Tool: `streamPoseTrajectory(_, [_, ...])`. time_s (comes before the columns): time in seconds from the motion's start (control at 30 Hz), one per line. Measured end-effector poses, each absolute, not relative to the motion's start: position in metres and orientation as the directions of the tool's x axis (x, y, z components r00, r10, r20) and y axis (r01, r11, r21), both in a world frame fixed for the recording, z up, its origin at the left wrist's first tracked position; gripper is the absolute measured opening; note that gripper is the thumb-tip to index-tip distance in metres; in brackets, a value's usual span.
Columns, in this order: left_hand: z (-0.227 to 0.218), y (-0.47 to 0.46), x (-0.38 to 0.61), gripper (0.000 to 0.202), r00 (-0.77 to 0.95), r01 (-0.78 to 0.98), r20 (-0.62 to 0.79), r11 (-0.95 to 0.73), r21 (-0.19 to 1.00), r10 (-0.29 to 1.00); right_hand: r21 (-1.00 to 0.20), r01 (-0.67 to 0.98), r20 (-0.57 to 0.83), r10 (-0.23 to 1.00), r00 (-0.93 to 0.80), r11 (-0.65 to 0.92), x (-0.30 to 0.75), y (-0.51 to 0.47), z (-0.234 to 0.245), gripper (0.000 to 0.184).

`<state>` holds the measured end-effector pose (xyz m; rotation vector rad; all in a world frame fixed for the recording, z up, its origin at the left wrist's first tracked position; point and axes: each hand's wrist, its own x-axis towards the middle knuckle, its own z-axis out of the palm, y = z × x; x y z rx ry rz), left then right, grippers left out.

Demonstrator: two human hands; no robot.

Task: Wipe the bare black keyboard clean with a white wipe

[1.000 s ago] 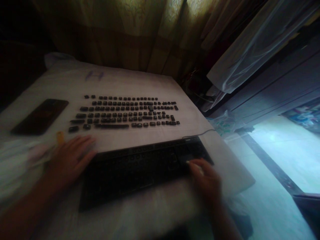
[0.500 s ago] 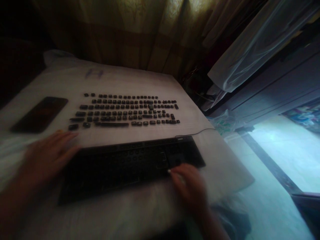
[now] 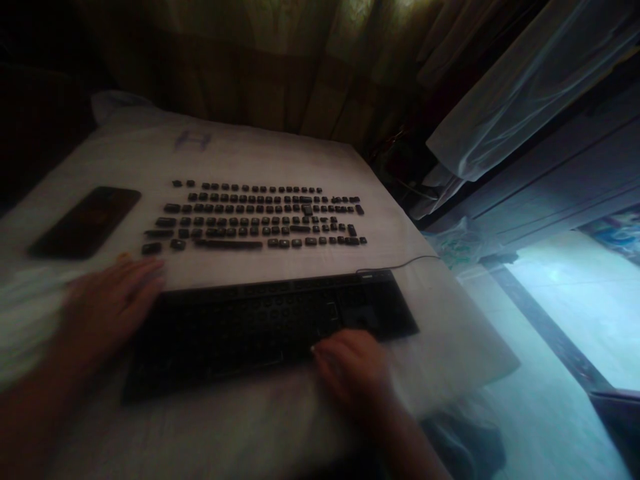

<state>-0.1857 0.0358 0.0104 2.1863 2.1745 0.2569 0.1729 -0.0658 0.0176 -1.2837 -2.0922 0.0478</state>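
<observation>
A black keyboard frame (image 3: 260,330) with its keycaps removed lies near me on a white cloth (image 3: 260,160). The loose black keycaps (image 3: 255,217) are laid out in rows on the cloth beyond it. My left hand (image 3: 107,303) rests flat at the frame's left end, fingers stretched out and blurred. Over the frame's lower right part, my right hand (image 3: 353,370) is curled, with something small and pale showing at its fingertips. What it grips is too blurred to name.
A dark phone (image 3: 85,221) lies on the cloth at the left. The keyboard's thin cable (image 3: 400,265) runs off to the right. Curtains hang behind, a dark cabinet (image 3: 550,193) stands at the right, and the floor (image 3: 575,313) drops away past the cloth's right edge.
My right hand has slid leftward along the frame's front edge. The left hand moved left, covering the small yellow object seen earlier. The frame shifted left with the view.
</observation>
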Motion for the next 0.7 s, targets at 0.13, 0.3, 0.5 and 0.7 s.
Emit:
streamPoseTrajectory(0.13, [0.009, 0.035, -0.187, 0.081, -0.003, 0.989, 0.094, -0.011, 0.149, 0.996, -0.316, 0.812, 0.489, 0.817, -0.304, 0.491, 0.170, -0.065, 0.015, 0.027])
streamPoseTrajectory(0.3, [0.004, 0.034, -0.191, 0.072, 0.012, 0.988, 0.133, -0.033, 0.153, 0.991, -0.275, 0.824, 0.455, 0.822, -0.343, 0.496, 0.172, -0.065, 0.014, 0.024])
streamPoseTrajectory(0.5, [0.008, 0.034, -0.188, 0.076, 0.000, 0.990, 0.110, -0.016, 0.139, 0.994, -0.281, 0.830, 0.429, 0.836, -0.341, 0.482, 0.171, -0.066, 0.012, 0.025])
streamPoseTrajectory(0.7, [0.015, 0.035, -0.181, 0.087, -0.021, 0.992, 0.060, 0.014, 0.122, 0.998, -0.295, 0.848, 0.413, 0.859, -0.303, 0.441, 0.169, -0.067, 0.010, 0.023])
